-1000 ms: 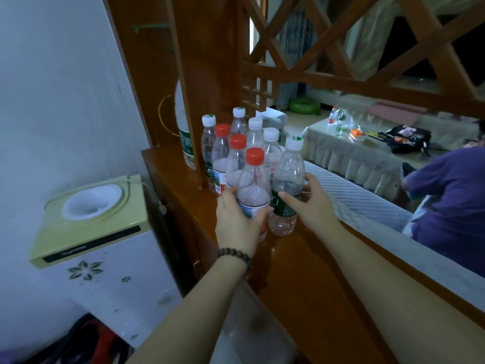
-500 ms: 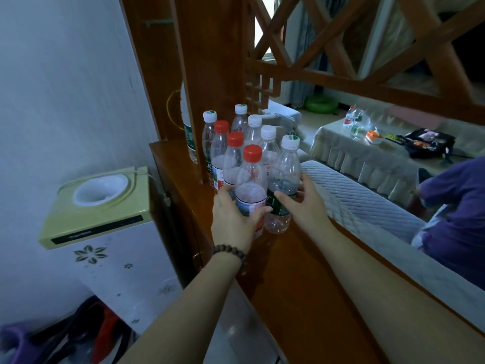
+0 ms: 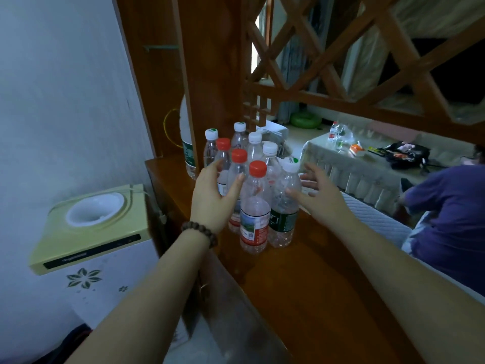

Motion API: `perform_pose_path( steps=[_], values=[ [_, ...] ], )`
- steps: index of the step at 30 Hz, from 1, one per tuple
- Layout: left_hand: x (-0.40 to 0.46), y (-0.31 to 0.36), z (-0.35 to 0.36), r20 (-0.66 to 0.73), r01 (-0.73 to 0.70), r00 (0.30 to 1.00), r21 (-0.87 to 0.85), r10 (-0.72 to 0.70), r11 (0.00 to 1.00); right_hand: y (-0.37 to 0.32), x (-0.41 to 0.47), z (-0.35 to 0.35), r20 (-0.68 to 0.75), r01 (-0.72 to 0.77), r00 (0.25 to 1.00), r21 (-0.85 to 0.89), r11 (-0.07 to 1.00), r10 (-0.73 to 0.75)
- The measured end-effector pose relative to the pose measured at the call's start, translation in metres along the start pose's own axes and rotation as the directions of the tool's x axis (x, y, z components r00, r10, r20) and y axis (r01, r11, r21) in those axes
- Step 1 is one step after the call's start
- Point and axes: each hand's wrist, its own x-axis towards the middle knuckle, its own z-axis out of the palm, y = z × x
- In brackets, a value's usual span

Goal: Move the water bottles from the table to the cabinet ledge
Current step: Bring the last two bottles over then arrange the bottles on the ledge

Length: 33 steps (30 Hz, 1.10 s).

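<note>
Water bottles [image 3: 252, 179] stood clustered on the wooden cabinet ledge [image 3: 301, 285], sitting between the two hands. Left hand [image 3: 212, 195] was on the cluster's left side, fingers loosely spread and lightly curved, thumb tip near a red-capped bottle; couldn't tell if it touched, and it gripped nothing. Right hand [image 3: 319, 198] was on the right side, fingers splayed wide, holding nothing, thumb tip just beside the nearest white-capped bottle [image 3: 284, 203], apparently off it. Nearest red-capped bottle [image 3: 254, 211] stood just left of that one, touching or nearly so. All bottles were upright, long axes vertical, caps up: three red caps to the front-left, white caps behind and right. A beaded bracelet [image 3: 200, 231] sat on the left wrist. A larger bottle [image 3: 187, 143] stood behind the wooden post [image 3: 210, 61], partly hidden. Left of the ledge was a water dispenser [image 3: 89, 229] with a green top. Beyond the lattice screen [image 3: 354, 61], a cloth-covered table [image 3: 367, 166] carried more bottles and a dark bag, with a person in purple [image 3: 446, 219] seated at the right.
</note>
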Motion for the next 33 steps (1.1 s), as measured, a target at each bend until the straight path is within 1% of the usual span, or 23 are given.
perform_pose_path(
  steps=[2,5,7,9,10,12,14,16,18,22,26,29,31,33],
  values=[
    [0.013,0.0,-0.008,0.031,-0.054,0.998,-0.018,0.054,0.998,-0.008,0.0,0.0,-0.037,-0.003,0.999,-0.022,1.0,0.003],
    [0.044,0.001,-0.024,0.106,-0.176,0.978,-0.026,0.178,0.984,-0.029,0.006,-0.004,-0.116,-0.007,0.993,-0.046,0.999,0.002],
    [0.062,0.006,-0.034,0.148,-0.241,0.959,-0.017,0.241,0.97,-0.046,0.01,-0.014,-0.11,0.006,0.994,-0.102,0.995,-0.018],
    [0.107,-0.004,-0.065,0.275,-0.32,0.906,-0.049,0.321,0.946,-0.077,0.024,0.001,-0.165,-0.018,0.986,-0.145,0.989,-0.007],
    [0.116,-0.002,-0.067,0.313,-0.334,0.892,-0.033,0.327,0.942,-0.085,0.026,-0.005,-0.144,-0.017,0.99,-0.151,0.988,-0.005],
    [0.139,0.0,-0.073,0.387,-0.358,0.86,-0.007,0.333,0.934,-0.102,0.032,-0.01,-0.112,-0.01,0.993,-0.239,0.971,-0.018],
    [0.165,-0.004,-0.081,0.468,-0.402,0.812,0.018,0.348,0.915,-0.116,0.046,-0.003,-0.108,-0.018,0.994,-0.329,0.944,-0.019],
    [0.19,-0.007,-0.081,0.535,-0.441,0.773,0.065,0.342,0.895,-0.128,0.057,0.005,-0.082,-0.028,0.997,-0.38,0.925,-0.004],
    [0.21,-0.006,-0.075,0.598,-0.477,0.73,0.098,0.332,0.873,-0.134,0.073,0.011,-0.027,-0.022,1.0,-0.452,0.892,0.011],
    [0.237,-0.006,-0.048,0.688,-0.557,0.635,0.092,0.351,0.826,-0.135,0.11,0.026,0.145,0.01,0.985,-0.603,0.798,0.097],
    [0.256,-0.008,-0.006,0.753,-0.62,0.577,0.152,0.316,0.769,-0.129,0.145,0.037,0.246,0.039,0.952,-0.691,0.722,0.184],
    [0.264,-0.012,0.018,0.788,-0.66,0.551,0.209,0.276,0.721,-0.123,0.16,0.042,0.302,0.08,0.933,-0.707,0.703,0.197],
    [0.266,-0.014,0.028,0.777,-0.658,0.567,0.226,0.274,0.719,-0.117,0.166,0.045,0.326,0.133,0.929,-0.735,0.665,0.174],
    [0.268,-0.016,0.035,0.747,-0.647,0.598,0.238,0.289,0.725,-0.111,0.17,0.047,0.327,0.15,0.932,-0.742,0.654,0.157]
  ],
)
